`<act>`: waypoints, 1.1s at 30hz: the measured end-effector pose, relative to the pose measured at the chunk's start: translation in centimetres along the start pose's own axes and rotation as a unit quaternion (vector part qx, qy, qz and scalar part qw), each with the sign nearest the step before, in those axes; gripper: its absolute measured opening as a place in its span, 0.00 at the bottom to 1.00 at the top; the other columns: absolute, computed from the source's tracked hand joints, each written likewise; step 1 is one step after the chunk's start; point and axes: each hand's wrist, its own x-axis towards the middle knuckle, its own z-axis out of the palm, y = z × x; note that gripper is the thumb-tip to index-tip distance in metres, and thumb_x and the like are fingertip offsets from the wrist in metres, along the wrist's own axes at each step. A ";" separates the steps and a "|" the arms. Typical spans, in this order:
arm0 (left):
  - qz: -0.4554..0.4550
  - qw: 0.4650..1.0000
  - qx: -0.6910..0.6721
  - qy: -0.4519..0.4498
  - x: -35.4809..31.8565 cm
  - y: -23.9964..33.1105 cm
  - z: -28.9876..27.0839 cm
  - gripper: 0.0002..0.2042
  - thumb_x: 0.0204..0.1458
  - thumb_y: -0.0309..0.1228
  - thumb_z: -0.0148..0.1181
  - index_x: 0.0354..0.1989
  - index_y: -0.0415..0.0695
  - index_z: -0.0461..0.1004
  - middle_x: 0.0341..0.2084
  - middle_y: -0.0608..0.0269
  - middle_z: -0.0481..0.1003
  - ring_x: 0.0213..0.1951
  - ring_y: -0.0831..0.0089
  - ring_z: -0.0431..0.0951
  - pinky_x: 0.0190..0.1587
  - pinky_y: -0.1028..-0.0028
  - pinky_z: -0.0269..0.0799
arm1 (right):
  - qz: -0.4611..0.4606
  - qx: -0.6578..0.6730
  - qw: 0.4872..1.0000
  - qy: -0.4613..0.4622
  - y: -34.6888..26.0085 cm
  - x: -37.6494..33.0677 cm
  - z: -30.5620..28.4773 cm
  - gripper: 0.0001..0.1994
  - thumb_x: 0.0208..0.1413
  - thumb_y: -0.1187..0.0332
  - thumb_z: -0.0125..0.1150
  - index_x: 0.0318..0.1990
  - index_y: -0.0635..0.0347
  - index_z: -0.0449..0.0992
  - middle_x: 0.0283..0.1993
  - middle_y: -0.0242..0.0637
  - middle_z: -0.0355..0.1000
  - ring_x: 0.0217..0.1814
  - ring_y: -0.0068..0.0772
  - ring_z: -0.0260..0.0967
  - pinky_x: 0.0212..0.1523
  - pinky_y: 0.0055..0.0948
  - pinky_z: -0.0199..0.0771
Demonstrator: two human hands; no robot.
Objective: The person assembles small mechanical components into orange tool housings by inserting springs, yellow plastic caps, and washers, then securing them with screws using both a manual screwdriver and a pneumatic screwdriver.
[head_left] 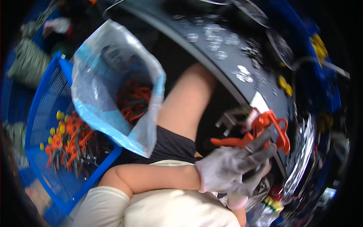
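Many orange-and-black pieces (70, 140) with yellow round ends, heaped in blue basket (36, 104) at far left. Next, white-and-blue plastic bag (90, 89), mouth gaping, more orange-and-black parts (134, 100) inside. Beyond bag: grey desk (230, 65), bearing small clear items (214, 36). Below desk edge, left hand (228, 164) in grey glove, fingers clamped on orange plastic piece (268, 123), held up near desk. Just beside, right hand (251, 185), also gloved, partly covered and blurred; cannot tell whether fingers apart or together. Farther right, two yellow discs (289, 90) on desk.
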 end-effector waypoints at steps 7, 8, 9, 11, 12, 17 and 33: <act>-0.250 0.921 -0.282 0.100 -1.4 -2.3 -4.3 0.33 0.52 0.33 0.59 0.65 0.42 0.52 0.48 0.52 0.67 0.43 0.69 0.73 0.46 0.70 0.69 | -0.120 -0.084 0.984 -0.105 -5.5 10.9 -3.3 0.14 0.65 0.63 0.49 0.38 0.67 0.75 0.27 0.32 0.71 0.26 0.20 0.66 0.28 0.22 0.64; -0.370 0.864 -0.341 0.027 -1.8 -2.5 -4.7 0.31 0.52 0.31 0.59 0.64 0.41 0.55 0.46 0.52 0.69 0.46 0.70 0.71 0.51 0.71 0.66 | -0.140 -0.125 0.981 -0.055 -5.8 14.2 -0.4 0.14 0.64 0.65 0.48 0.43 0.69 0.74 0.33 0.32 0.71 0.31 0.18 0.65 0.33 0.19 0.64; -0.373 0.861 -0.344 0.035 -1.9 -2.8 -4.9 0.31 0.52 0.31 0.59 0.64 0.41 0.55 0.46 0.52 0.69 0.46 0.70 0.71 0.51 0.71 0.66 | -0.141 -0.209 0.967 -0.033 -6.7 16.6 3.8 0.13 0.62 0.69 0.49 0.43 0.71 0.74 0.33 0.33 0.73 0.33 0.20 0.65 0.35 0.18 0.63; -0.370 0.873 -0.317 0.027 -2.5 -3.3 -4.6 0.27 0.53 0.34 0.57 0.60 0.41 0.57 0.40 0.53 0.69 0.39 0.67 0.71 0.44 0.69 0.67 | -0.181 -0.357 0.907 -0.129 -5.9 21.1 7.7 0.14 0.57 0.67 0.57 0.45 0.68 0.74 0.32 0.35 0.72 0.32 0.17 0.65 0.34 0.20 0.65; -0.352 0.878 -0.324 0.001 -2.5 -3.6 -4.1 0.25 0.53 0.35 0.56 0.59 0.40 0.59 0.37 0.54 0.69 0.36 0.65 0.72 0.41 0.68 0.68 | -0.168 -0.345 0.915 -0.126 -6.0 22.1 8.1 0.15 0.54 0.65 0.61 0.45 0.68 0.74 0.29 0.36 0.72 0.29 0.20 0.66 0.32 0.21 0.66; -0.357 0.887 -0.294 -0.013 -2.4 -3.6 -4.1 0.25 0.53 0.37 0.55 0.57 0.41 0.60 0.39 0.49 0.69 0.36 0.56 0.71 0.43 0.66 0.67 | -0.211 -0.395 0.883 -0.138 -5.2 24.0 10.7 0.14 0.52 0.64 0.63 0.40 0.66 0.75 0.28 0.44 0.75 0.25 0.33 0.71 0.32 0.28 0.70; -0.432 0.816 -0.383 0.024 -1.0 -1.9 -4.3 0.22 0.57 0.39 0.52 0.54 0.39 0.59 0.27 0.66 0.67 0.19 0.81 0.70 0.24 0.80 0.66 | -0.248 -0.359 0.891 -0.127 -5.0 24.8 10.9 0.17 0.51 0.60 0.61 0.39 0.68 0.75 0.36 0.55 0.75 0.40 0.54 0.74 0.46 0.42 0.72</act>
